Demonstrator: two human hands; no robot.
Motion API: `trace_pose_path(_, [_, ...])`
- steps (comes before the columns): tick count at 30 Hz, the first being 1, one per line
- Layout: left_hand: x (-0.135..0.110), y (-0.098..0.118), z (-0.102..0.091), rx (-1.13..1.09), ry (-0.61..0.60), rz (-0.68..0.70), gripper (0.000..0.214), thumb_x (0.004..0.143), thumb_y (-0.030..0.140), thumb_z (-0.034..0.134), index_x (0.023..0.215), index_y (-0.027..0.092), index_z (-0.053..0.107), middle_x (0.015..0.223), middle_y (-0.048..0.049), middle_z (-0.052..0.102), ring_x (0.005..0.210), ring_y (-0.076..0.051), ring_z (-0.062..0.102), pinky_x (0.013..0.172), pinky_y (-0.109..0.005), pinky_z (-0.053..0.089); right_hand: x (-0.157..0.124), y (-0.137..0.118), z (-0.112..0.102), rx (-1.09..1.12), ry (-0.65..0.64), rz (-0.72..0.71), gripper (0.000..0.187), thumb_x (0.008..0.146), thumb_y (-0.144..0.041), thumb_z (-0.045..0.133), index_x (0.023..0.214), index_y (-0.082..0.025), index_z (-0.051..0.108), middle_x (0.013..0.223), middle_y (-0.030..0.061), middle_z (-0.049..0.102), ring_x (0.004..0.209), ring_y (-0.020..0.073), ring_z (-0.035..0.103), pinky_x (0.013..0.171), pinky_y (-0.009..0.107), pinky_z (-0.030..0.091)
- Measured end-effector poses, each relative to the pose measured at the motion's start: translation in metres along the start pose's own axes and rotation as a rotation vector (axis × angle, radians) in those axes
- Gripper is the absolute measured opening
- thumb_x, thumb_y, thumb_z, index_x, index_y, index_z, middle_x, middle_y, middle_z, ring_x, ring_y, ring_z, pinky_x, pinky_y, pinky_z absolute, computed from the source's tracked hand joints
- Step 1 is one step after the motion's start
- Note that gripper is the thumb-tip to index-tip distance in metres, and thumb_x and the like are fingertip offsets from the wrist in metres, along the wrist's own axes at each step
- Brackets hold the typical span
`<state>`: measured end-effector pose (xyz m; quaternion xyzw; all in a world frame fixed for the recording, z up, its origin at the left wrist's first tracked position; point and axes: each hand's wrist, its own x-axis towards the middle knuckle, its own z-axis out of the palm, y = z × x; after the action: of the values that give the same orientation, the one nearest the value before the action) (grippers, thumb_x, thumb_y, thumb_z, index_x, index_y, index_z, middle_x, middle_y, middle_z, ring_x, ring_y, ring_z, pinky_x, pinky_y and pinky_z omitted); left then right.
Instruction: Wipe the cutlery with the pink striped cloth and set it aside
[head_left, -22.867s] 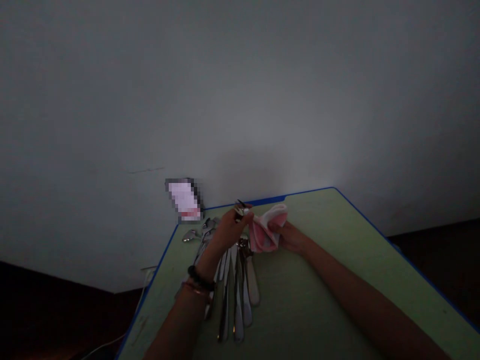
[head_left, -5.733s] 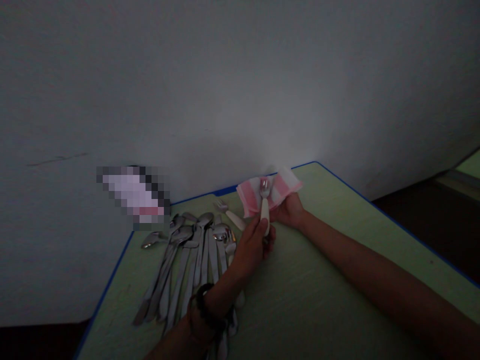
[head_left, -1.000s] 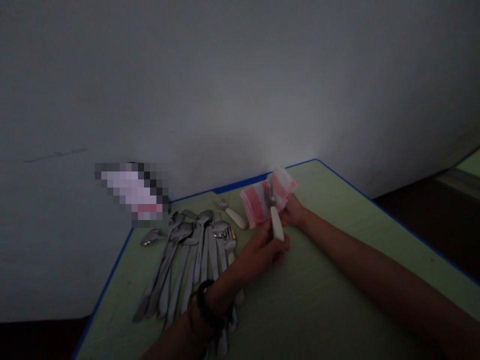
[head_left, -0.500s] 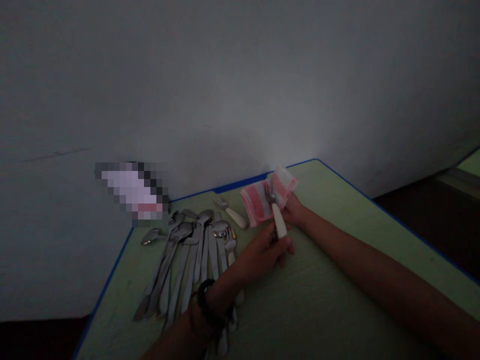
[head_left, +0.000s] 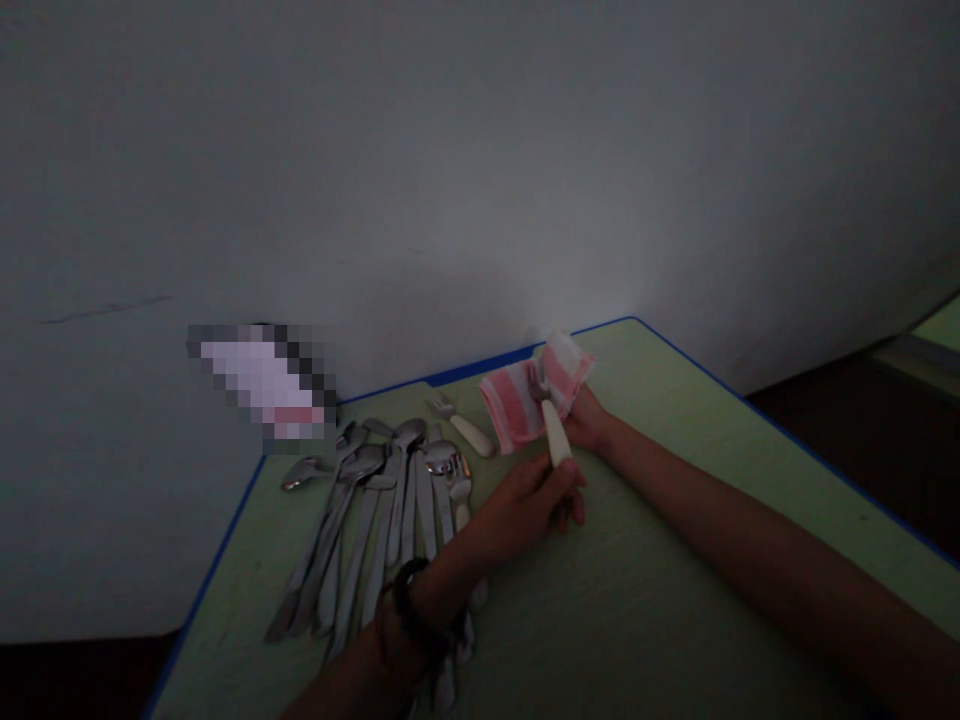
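My left hand (head_left: 534,500) is closed around the white handle of a small fork (head_left: 551,425), whose metal tines rest against a pink and white striped cloth (head_left: 534,392). My right hand (head_left: 589,422) grips that cloth from behind and holds it up near the table's far edge. A dark band sits on my left wrist. Just left of my left arm lie several metal spoons and knives (head_left: 375,510) in a fan on the table.
A green table with a blue rim (head_left: 675,520) stands against a white wall. A second white-handled fork (head_left: 463,424) lies by the cutlery pile. A blurred-out object (head_left: 262,385) stands at the table's far left corner. Dark floor lies to the right.
The fork in my left hand has slid slightly across the cloth, and my left hand has shifted a little toward me. The cloth and my right hand have stayed where they were.
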<state>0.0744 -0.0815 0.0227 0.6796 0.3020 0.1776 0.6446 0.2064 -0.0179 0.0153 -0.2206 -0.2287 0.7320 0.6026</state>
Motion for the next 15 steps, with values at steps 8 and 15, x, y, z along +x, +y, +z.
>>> trace_pose_path(8, [-0.0009, -0.0006, -0.0007, -0.092, 0.026, -0.013, 0.029, 0.090, 0.044, 0.036, 0.092, 0.017, 0.047, 0.063, 0.0017, 0.058, 0.046, -0.008, 0.048, 0.042, -0.020, 0.033, 0.0025, 0.0028, -0.0073, -0.013, 0.003, -0.011, 0.021, 0.081, -0.023, 0.043, 0.070, -0.020, 0.061, 0.057, -0.0004, 0.063, 0.068, 0.0177, 0.062, 0.075, 0.034, 0.051])
trace_pose_path(15, [-0.0018, -0.0018, -0.0027, -0.083, -0.034, -0.002, 0.025, 0.088, 0.039, 0.042, 0.086, 0.016, 0.050, 0.066, 0.0013, 0.058, 0.049, -0.007, 0.049, 0.045, -0.019, 0.034, 0.0043, 0.0031, -0.0091, -0.031, -0.015, 0.038, 0.019, 0.080, -0.027, 0.046, 0.068, -0.020, 0.059, 0.061, 0.0014, 0.064, 0.072, 0.0195, 0.062, 0.077, 0.037, 0.050])
